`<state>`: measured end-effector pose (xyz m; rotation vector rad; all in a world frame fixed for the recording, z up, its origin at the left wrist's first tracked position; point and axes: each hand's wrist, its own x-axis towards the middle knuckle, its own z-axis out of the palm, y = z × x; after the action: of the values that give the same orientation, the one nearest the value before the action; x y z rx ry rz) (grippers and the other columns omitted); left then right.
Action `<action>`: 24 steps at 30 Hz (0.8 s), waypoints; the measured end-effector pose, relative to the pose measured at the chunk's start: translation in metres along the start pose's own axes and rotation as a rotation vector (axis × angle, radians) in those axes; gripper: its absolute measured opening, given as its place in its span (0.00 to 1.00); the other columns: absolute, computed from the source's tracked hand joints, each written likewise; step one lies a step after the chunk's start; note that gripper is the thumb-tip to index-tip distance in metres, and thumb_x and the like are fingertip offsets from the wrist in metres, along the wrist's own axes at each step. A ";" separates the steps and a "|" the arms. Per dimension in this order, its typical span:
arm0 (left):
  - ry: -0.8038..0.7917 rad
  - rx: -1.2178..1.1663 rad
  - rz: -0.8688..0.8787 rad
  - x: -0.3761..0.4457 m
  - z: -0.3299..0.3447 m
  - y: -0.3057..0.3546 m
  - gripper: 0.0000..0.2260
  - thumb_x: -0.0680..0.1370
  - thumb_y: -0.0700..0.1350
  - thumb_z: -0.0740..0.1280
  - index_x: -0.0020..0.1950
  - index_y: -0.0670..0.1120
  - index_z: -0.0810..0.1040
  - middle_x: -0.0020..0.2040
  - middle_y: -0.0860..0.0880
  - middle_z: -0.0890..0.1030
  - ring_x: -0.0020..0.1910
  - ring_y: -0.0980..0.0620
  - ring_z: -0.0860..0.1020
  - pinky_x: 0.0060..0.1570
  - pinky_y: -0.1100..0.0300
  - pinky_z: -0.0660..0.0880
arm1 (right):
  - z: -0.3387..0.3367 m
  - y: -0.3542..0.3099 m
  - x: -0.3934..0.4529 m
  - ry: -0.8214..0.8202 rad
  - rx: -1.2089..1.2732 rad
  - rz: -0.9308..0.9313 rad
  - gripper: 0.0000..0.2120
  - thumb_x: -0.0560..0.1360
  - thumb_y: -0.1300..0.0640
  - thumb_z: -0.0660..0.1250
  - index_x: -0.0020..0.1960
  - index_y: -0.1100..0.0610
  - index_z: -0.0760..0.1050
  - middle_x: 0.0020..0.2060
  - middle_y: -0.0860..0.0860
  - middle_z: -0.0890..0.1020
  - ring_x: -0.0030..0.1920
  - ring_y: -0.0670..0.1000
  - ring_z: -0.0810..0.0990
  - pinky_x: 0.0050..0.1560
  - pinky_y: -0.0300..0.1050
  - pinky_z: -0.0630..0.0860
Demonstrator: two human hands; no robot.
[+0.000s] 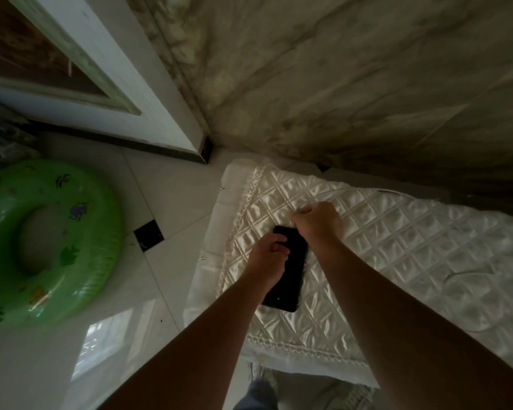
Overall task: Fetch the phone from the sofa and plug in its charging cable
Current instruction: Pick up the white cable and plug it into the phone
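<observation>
The slim black phone (pixel 288 267) lay on the quilted cream satin cover (pixel 397 247), with the left hand (pixel 268 257) grasping its left edge. Just beyond, the right hand (pixel 319 220) was clenched on the thin white charging cable (pixel 367 189) at the phone's far end. A skewed plug could have jammed, or the phone slid on the satin.

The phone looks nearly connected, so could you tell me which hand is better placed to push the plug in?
Right. The right hand pinches the cable at the phone's far end, while the left hand steadies its body.
</observation>
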<state>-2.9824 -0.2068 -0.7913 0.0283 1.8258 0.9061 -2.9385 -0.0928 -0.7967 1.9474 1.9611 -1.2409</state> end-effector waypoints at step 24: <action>-0.002 -0.004 0.004 -0.002 0.000 -0.001 0.14 0.76 0.30 0.59 0.52 0.46 0.77 0.41 0.48 0.79 0.40 0.51 0.77 0.44 0.54 0.75 | 0.000 0.025 -0.019 -0.002 0.251 -0.101 0.14 0.73 0.51 0.64 0.36 0.58 0.81 0.32 0.54 0.83 0.36 0.53 0.80 0.39 0.47 0.75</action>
<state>-2.9814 -0.2077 -0.7903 0.0302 1.8230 0.9120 -2.9139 -0.1119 -0.7969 1.9728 2.0107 -1.5838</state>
